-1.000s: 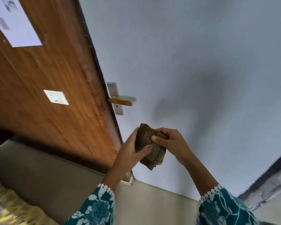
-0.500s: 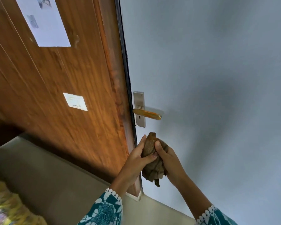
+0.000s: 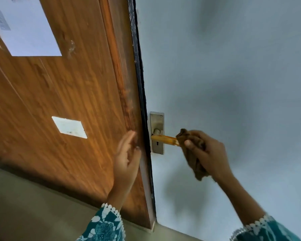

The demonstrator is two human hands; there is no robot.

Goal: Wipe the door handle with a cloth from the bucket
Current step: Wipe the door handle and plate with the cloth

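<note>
Right hand [image 3: 210, 153], now gripping the cloth [image 3: 191, 146] alone, is reaching the door handle [image 3: 165, 139]; freed left hand [image 3: 127, 159] is opening — wiping is starting.

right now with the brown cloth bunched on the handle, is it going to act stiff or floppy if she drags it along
Probably floppy: the brown cloth sags in loose folds below the right hand. It likely moulds around the door handle rather than sliding flat. It seems light, since one hand holds it while the left hand is open.
</note>
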